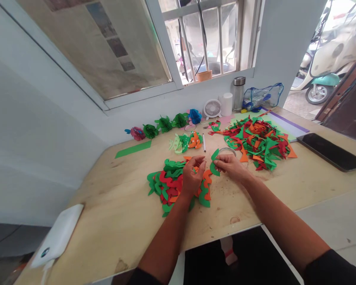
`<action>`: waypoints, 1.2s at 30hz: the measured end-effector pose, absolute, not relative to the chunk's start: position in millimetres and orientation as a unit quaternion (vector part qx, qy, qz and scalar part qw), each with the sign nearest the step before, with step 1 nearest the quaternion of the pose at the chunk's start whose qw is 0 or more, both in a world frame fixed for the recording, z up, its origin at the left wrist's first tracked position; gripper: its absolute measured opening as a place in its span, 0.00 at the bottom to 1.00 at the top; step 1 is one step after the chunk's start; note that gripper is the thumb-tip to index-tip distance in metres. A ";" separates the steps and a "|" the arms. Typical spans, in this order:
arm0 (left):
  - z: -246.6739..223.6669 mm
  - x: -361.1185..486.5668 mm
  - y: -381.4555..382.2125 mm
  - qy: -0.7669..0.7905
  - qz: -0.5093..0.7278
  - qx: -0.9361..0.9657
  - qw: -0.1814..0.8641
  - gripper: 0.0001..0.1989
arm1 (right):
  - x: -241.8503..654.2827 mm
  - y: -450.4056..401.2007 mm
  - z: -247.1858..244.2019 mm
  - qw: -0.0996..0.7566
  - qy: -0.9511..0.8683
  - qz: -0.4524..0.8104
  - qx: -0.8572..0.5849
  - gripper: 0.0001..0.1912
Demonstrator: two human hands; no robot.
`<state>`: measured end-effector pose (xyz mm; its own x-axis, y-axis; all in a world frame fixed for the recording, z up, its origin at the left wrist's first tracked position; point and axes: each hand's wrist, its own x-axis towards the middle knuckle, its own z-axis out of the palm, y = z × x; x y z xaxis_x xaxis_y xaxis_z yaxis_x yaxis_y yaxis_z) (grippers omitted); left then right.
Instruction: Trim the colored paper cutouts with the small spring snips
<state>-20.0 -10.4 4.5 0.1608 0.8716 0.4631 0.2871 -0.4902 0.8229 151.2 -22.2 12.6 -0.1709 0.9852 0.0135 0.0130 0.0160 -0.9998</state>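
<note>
My right hand (230, 164) pinches a curved green paper cutout (214, 165) between thumb and fingers, just above the table. Close by on the left, my left hand (192, 176) is loosely curled, thumb and fingers slightly apart, with nothing visible in it. It hovers over a loose pile of wavy paper cutouts (169, 183) in green, red and orange, and partly hides them. Behind my right hand lies a clear round ring of tape (227, 151). A white pen (204, 142) rests farther back, beside a small group of cut green and orange paper pieces (182, 143).
A heap of paper scraps (262, 140) covers the right side, with a black phone (332, 150) beside it. Along the wall stand folded paper flowers (165, 124), a small fan (212, 109) and a glass bottle (239, 95). A white power bank (59, 233) lies at the left edge.
</note>
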 end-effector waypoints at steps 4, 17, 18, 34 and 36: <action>-2.1 -18.2 -7.6 0.406 0.484 0.687 0.359 0.12 | 148.1 -24.1 11.6 0.412 -0.588 0.535 -0.444 0.14; -0.9 -22.6 -6.5 0.435 0.468 0.697 0.326 0.10 | 143.7 -30.4 14.7 0.320 -0.658 0.507 -0.455 0.12; -0.5 -23.4 -6.4 0.443 0.467 0.702 0.305 0.10 | 143.6 -29.8 14.0 0.326 -0.650 0.512 -0.457 0.12; 26.0 -32.8 -30.9 0.418 0.233 0.877 0.035 0.11 | 147.9 -17.0 -3.6 0.419 -0.512 0.534 -0.527 0.17; 17.6 -40.7 -48.7 0.396 0.225 0.890 -0.002 0.18 | 147.5 -17.5 -1.9 0.426 -0.499 0.521 -0.545 0.17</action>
<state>-40.7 -48.7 17.6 0.5857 0.7035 0.4026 0.7055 -0.6870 0.1741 147.5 -17.5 -1.9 -0.0420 0.9888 -0.1434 0.1005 -0.1386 -0.9852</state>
